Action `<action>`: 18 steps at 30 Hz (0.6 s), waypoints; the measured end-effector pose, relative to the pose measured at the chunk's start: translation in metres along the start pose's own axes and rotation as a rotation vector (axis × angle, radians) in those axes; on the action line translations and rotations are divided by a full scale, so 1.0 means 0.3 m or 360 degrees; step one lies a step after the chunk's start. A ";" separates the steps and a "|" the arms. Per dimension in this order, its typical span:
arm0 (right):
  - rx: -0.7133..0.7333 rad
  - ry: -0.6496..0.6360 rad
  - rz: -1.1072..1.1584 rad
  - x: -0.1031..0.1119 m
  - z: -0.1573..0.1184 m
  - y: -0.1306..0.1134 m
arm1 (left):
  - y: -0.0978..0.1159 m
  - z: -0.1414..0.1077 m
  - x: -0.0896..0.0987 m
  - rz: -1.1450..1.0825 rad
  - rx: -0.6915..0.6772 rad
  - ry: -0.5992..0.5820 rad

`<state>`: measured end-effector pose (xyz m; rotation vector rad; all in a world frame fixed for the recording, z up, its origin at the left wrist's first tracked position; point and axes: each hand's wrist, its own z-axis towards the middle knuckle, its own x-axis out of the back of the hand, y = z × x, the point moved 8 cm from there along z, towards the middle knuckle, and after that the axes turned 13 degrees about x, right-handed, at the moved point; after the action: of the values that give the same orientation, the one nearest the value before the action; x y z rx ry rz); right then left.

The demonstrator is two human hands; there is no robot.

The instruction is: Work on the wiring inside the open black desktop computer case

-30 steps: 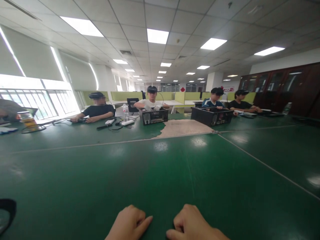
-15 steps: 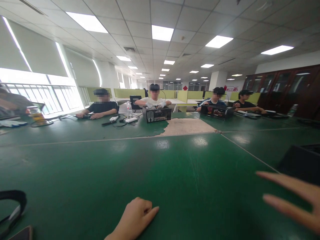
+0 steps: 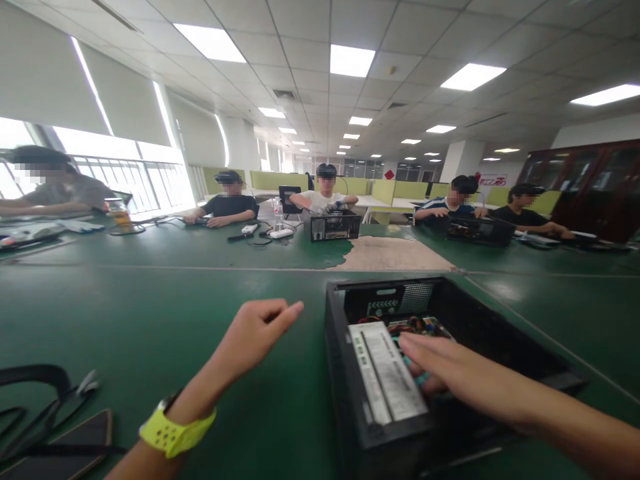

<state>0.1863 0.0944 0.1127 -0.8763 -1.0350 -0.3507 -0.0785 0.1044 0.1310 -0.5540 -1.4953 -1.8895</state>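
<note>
A black open computer case (image 3: 345, 373) lies on the green table in front of me, wiring and boards showing inside. Along its left side sits a power supply (image 3: 385, 370) with a white label. My right hand (image 3: 445, 363) reaches into the case beside the power supply, fingers stretched out and apart; their lower parts are partly hidden, with something teal showing around them. To the left of the case, my left hand (image 3: 257, 333) hovers over the table, fingers curled in and thumb pointing right, with nothing in it. A yellow-green watch strap (image 3: 177, 430) circles my left wrist.
A phone (image 3: 75, 443) and a black strap with cable (image 3: 37, 380) lie at the near left. Across the table several people work; one has another computer case (image 3: 334, 227). A water bottle (image 3: 277, 212) and white devices (image 3: 281, 234) stand near them.
The computer case has come from the right edge to the middle, with my right hand now inside it. My left hand has moved up and stays curled. The view has swung left.
</note>
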 end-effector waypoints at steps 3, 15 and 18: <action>0.0162 -0.0124 0.0096 -0.017 0.183 -0.087 | 0.182 0.114 0.048 0.0375 -0.0194 -0.0058; 0.0333 -0.0788 -0.0814 -0.275 0.397 0.217 | 0.242 0.105 -0.573 0.1220 -0.0459 -0.1325; 0.0329 -0.0715 -0.0908 -0.283 0.385 0.237 | 0.227 0.110 -0.568 0.1123 -0.0560 -0.1410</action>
<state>0.1202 0.2162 0.0325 -0.4644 -1.7115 -0.5247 0.0864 0.1667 0.0702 -1.9752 -1.1524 -1.3580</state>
